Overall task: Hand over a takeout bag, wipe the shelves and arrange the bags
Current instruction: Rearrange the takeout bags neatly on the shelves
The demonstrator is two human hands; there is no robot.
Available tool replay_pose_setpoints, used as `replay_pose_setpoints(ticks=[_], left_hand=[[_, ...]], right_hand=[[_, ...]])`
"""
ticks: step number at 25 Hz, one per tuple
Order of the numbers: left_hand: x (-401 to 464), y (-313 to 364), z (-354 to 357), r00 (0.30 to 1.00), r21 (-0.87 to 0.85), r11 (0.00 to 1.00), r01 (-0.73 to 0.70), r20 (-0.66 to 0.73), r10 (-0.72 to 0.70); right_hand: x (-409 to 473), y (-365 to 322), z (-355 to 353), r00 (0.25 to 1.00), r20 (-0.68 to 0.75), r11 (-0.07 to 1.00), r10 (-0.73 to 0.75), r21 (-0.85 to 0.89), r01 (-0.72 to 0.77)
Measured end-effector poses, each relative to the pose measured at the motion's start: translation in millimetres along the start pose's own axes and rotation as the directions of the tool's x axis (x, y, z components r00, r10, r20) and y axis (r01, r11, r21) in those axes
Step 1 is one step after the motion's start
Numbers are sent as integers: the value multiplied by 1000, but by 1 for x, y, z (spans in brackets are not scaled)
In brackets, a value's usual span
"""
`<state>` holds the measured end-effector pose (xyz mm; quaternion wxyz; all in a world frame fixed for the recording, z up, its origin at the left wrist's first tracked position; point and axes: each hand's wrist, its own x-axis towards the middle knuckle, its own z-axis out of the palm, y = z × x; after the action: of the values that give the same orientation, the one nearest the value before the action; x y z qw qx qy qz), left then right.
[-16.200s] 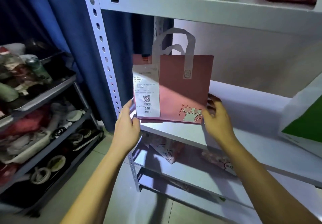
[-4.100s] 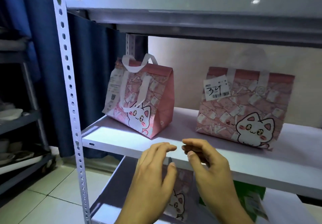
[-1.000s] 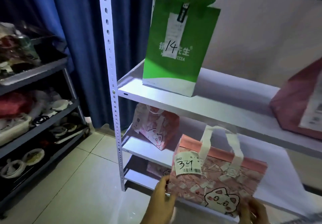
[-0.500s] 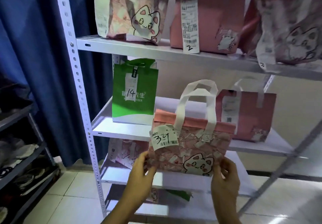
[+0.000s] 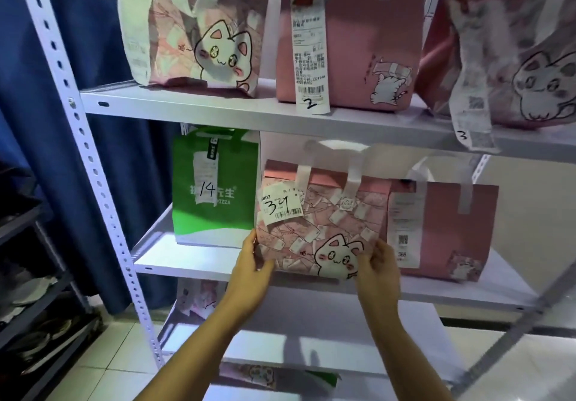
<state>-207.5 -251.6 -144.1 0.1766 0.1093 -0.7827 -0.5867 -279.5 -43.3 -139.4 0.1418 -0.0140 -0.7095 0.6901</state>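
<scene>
both hands held the cat-print bag [image 5: 324, 229] marked 34 by its lower corners: left hand [image 5: 254, 265] gripping the corner at 9 o'clock, right hand [image 5: 378, 265] gripping the one at 3 o'clock, fingers curled round the bag's base. the bag was upright over the front edge of the middle shelf [image 5: 199, 268], between the green bag [image 5: 215, 187] marked 14 at 9 o'clock and the plain pink bag [image 5: 442, 229] at 3 o'clock, which it partly covered. could not tell whether its base touched the shelf. judged step: setting it into the gap.

risks, as judged:
- gap looked tight; pushing in could nudge either neighbour over.
- base close to the front edge; released early, the bag could tip forward off the shelf.
- loose label could snag.
</scene>
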Motion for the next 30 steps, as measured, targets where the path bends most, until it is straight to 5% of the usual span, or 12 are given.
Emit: replay_pose_setpoints(ticks=[8, 18, 30], left_hand=[[49, -7, 26, 997, 69, 997, 36, -74, -30], [71, -13, 40, 994, 41, 993, 106, 6, -107], [66, -8, 36, 1000, 116, 993, 18, -26, -15]], right_hand=[[59, 23, 22, 993, 93, 996, 68, -67, -62], [81, 28, 29, 988, 115, 985, 103, -148, -85], [62, 13, 8, 992, 109, 987, 58, -152, -41]])
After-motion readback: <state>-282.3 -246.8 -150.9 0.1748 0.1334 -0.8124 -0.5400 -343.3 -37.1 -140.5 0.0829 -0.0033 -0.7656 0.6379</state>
